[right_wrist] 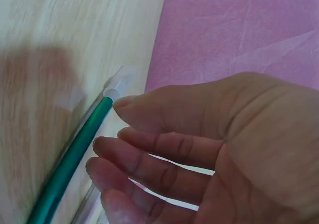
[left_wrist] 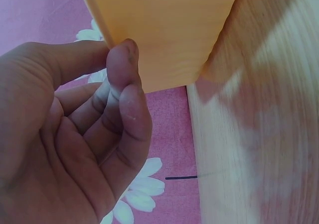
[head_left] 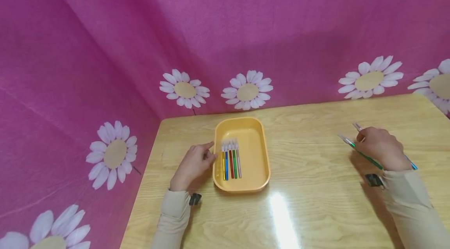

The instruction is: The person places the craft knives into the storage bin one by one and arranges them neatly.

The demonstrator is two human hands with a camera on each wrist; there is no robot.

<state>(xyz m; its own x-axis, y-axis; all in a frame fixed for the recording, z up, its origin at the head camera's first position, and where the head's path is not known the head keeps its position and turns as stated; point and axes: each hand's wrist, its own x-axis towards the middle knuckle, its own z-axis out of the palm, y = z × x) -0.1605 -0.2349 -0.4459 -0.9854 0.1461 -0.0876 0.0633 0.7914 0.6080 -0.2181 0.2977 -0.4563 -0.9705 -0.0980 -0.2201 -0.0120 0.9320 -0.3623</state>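
Note:
On the table stands a yellow tray point(head_left: 254, 155) holding several slim metallic pens with pale tips, such as a red pen point(head_left: 231, 165), side by side along its left half. My left hand point(head_left: 193, 165) pinches the tray's left rim between thumb and forefinger, its other fingers curled below. Far to the right, my right hand point(head_left: 381, 148) is over a green pen point(head_left: 365, 157), its fingers loosely bent and apart. In the right wrist view the thumb tip is beside the green pen's pale end point(right_wrist: 112, 91). A pinkish pen end point(head_left: 357, 126) and a blue pen end point(head_left: 412, 163) stick out around that hand.
A light wooden table point(head_left: 309, 136) reaches back to a magenta cloth point(head_left: 281, 18) printed with white daisies, which also hangs on the left. Glare point(head_left: 283, 217) shines on the tabletop before the tray. Each wrist wears a small black device point(head_left: 374, 180).

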